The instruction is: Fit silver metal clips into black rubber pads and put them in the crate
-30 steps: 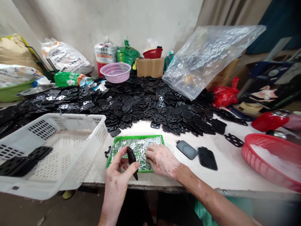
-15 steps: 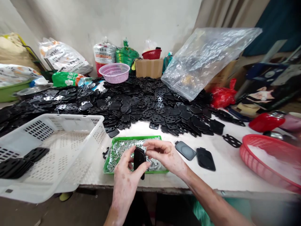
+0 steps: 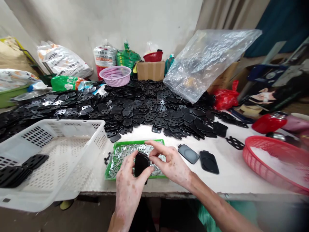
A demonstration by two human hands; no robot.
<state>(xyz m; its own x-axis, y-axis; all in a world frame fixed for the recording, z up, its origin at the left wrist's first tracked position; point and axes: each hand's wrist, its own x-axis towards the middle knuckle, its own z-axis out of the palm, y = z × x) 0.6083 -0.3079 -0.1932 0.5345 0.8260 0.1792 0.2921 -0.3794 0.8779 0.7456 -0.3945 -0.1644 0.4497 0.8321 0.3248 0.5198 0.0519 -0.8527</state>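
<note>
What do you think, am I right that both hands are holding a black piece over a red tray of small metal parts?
The colour is wrong: the tray is green, not red, as the head view shows. The left hand and right hand are holding the black piece over the tray of small metal parts.

The head-worn camera looks forward and down, close above the left hand (image 3: 129, 190) and right hand (image 3: 170, 164)

White plastic crate (image 3: 96, 138) walling off the tabletop's left side, black plates (image 3: 145, 109) spreading across the back edge, green tray (image 3: 135, 142) lying beneath the left hand (image 3: 127, 190) and right hand (image 3: 171, 164), two black cases (image 3: 209, 162) crowding the right, white tabletop (image 3: 231, 180) stretching along the front edge toward the red basket (image 3: 246, 158)
</note>
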